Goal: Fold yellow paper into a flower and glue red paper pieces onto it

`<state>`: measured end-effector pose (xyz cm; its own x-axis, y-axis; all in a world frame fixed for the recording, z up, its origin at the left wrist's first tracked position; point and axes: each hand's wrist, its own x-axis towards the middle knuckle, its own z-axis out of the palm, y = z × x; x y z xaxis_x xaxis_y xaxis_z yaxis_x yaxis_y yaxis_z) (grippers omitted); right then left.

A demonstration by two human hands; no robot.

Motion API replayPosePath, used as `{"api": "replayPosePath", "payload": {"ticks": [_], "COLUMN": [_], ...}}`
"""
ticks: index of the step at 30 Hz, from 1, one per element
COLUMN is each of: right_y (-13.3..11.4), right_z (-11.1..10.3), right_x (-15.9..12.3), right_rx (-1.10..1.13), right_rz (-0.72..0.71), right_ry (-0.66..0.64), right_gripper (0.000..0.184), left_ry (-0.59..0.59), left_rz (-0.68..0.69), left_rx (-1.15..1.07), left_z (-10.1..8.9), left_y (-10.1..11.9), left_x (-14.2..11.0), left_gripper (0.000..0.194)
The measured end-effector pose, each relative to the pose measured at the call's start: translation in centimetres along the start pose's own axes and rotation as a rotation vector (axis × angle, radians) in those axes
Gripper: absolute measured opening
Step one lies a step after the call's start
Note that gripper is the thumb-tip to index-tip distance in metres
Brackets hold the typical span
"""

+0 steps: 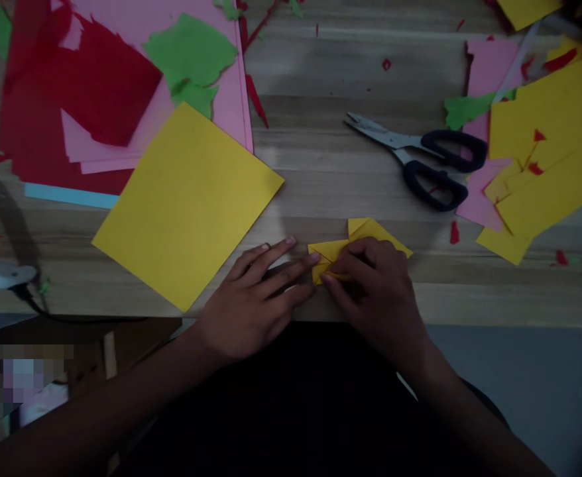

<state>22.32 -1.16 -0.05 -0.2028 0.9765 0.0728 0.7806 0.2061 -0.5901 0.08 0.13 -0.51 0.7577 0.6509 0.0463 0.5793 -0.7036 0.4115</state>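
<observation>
The left hand (256,301) lies palm down with its fingers slightly apart, the index fingertip touching the left end of a small folded yellow paper (327,250) near the table's (321,172) front edge. The right hand (385,298) has its thumb and index finger drawn close together, pinching that paper near its lower edge; its other fingers are curled, and what they touch cannot be told. A flat yellow sheet (186,212) lies just beside the left hand, and scissors (398,140) rest beyond the right.
</observation>
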Motion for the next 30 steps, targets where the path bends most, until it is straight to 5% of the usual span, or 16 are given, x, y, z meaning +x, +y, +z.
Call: {"api": "replayPosePath", "payload": {"ticks": [4,15,20,30], "right_y": [-0.05,0.10,0.35,0.74], "right_z": [-0.06,-0.01,-0.13,-0.61], "right_x": [-0.01,-0.10,-0.16,-0.52], "right_rx": [0.002,0.010,0.037,0.077], "right_rz": [-0.003,-0.004,-0.035,-0.073], "right_ry": [-0.002,-0.009,0.002,-0.021], "right_gripper": [0.007,0.008,0.011,0.005], "left_ry": [-0.043,-0.028,-0.036,-0.018], "left_rz": [-0.013,-0.014,-0.028,-0.049], "left_rx": [-0.001,-0.108,-0.052,-0.068], "left_z": [-0.21,-0.46,-0.37,-0.61], "left_y": [0.15,-0.22,-0.06,0.05], "left_x": [0.12,0.09,0.14,0.43], "left_gripper": [0.039,0.025,0.043,0.027]}}
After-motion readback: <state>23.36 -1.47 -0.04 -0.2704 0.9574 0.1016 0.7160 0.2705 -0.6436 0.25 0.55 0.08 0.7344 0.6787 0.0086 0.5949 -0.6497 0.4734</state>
